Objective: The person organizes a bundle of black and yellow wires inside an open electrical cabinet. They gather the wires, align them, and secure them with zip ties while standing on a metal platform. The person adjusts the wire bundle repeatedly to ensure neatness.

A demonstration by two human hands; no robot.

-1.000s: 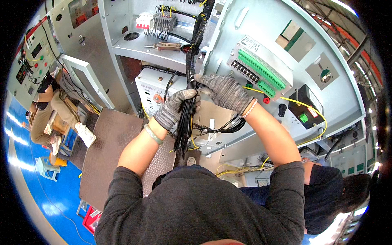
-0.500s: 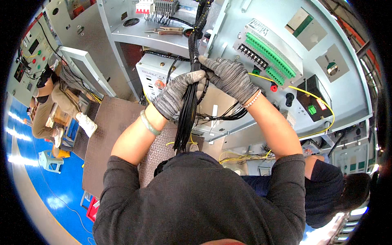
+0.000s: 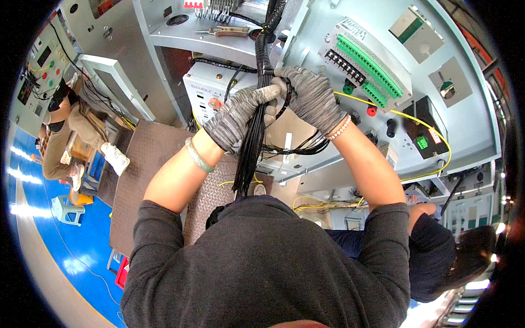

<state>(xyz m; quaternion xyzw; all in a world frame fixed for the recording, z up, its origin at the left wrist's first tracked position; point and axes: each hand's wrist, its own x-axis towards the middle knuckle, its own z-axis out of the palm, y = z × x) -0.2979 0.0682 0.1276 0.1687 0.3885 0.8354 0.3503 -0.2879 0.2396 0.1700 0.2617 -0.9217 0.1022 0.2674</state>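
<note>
A thick bundle of thin black wires (image 3: 250, 147) hangs down between my hands, its loose ends fanning out toward my body. Above, the same bundle runs inside a black ribbed wrap (image 3: 263, 52). My left hand (image 3: 240, 115), in a grey knit glove, is closed around the wires just below that wrap. My right hand (image 3: 311, 101), gloved alike, is closed at the bundle's right side, its fingertips meeting the left thumb. A thin black strip (image 3: 285, 104) curves out between the two hands, pinched by the right fingers. Part of the grip is hidden by the gloves.
Pliers (image 3: 232, 31) lie on the metal shelf ahead. To the right, an open cabinet door (image 3: 404, 112) carries a green terminal block (image 3: 369, 65) and a yellow wire (image 3: 449, 153). A white control box (image 3: 205, 93) sits behind my left hand. Co-workers are at left and right.
My right fingertips have shifted from the top of the bundle to its right side, nearer the left thumb. My left hand keeps its hold. The whole view has shifted slightly.
</note>
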